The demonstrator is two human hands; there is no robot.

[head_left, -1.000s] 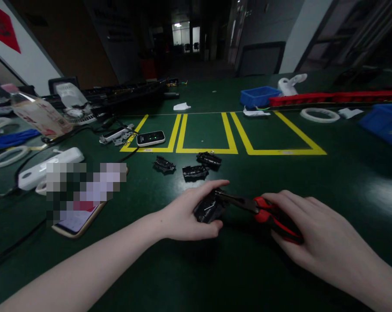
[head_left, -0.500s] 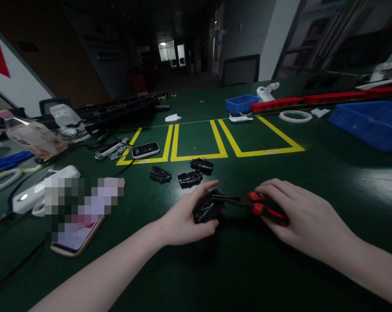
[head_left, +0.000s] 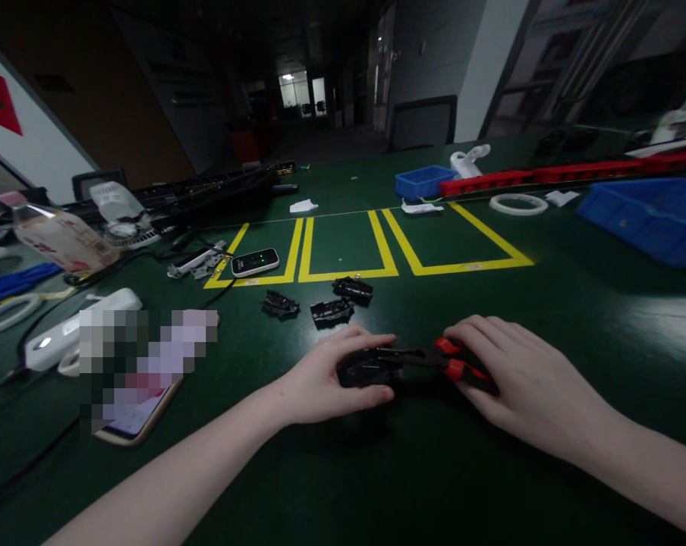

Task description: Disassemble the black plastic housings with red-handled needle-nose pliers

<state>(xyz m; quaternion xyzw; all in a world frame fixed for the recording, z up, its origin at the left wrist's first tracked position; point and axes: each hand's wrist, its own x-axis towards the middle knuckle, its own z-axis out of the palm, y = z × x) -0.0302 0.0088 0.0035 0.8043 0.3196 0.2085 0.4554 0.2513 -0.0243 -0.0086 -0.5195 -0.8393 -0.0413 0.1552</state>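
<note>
My left hand [head_left: 325, 379] is closed around a black plastic part [head_left: 369, 370], thumb along its near side and fingers along the far side. In my right hand [head_left: 508, 371] are pliers [head_left: 428, 355] with red and black handles. Their long dark jaws point left and reach the upper right of the held part; whether they grip it I cannot tell. Just beyond my left hand lie three similar dark parts: one at the left [head_left: 281, 303], one in the middle [head_left: 332, 311] and one farther back [head_left: 353, 290].
Yellow tape outlines [head_left: 348, 274] mark the green table. A small black-and-white device [head_left: 255, 262] sits at the left outline. To my left are a phone [head_left: 149, 394] and a white device [head_left: 81, 330]. Blue bins [head_left: 650, 220] [head_left: 423, 182] and a tape roll [head_left: 518, 204] stand right and back.
The black part in my left hand has tilted flatter, and its right end has shifted slightly right. The pliers' jaws have dropped a little, and my left fingers have lowered over the part.
</note>
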